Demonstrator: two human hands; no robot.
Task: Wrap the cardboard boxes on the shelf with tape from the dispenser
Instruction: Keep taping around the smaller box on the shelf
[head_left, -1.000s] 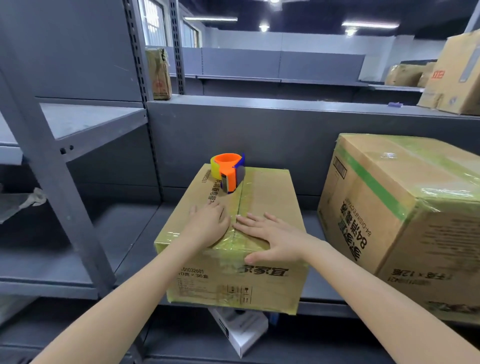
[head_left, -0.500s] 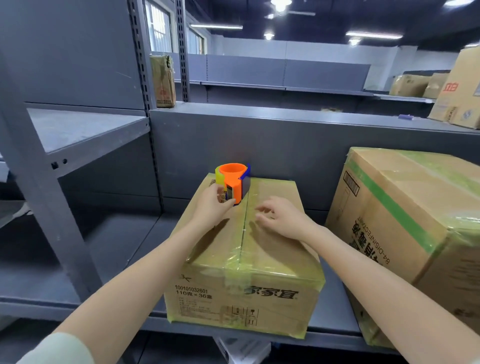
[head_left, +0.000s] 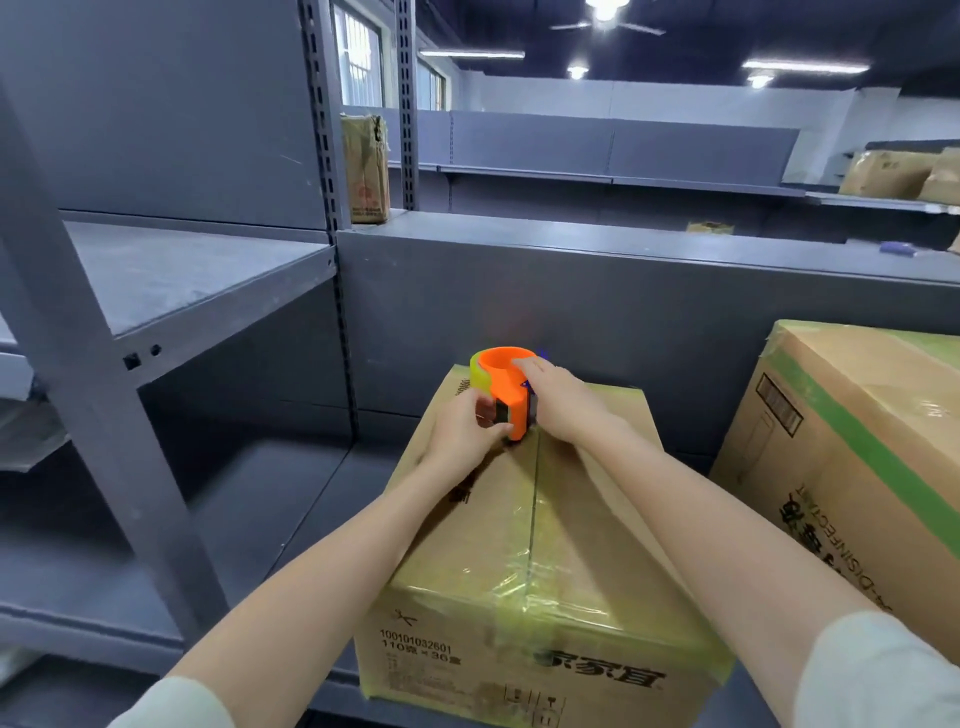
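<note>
An orange tape dispenser (head_left: 508, 382) with a yellow-green roll stands at the far end of a cardboard box (head_left: 524, 551) on the grey shelf. The box carries shiny yellowish tape along its centre seam and over its front edge. My right hand (head_left: 558, 402) wraps the dispenser's right side, its index finger on the orange rim. My left hand (head_left: 467, 434) pinches at the dispenser's lower front, where the tape end sits. A second, larger box (head_left: 852, 467) with a green tape band stands to the right.
A grey shelf upright (head_left: 98, 364) rises at the left, with a shelf board (head_left: 171, 275) at chest height. The shelf's back panel (head_left: 623, 312) stands right behind the dispenser. More cardboard boxes (head_left: 366, 169) sit on distant shelves.
Both hands moved from the box's near end up its top to the dispenser and took hold of it. The view has come closer to the box.
</note>
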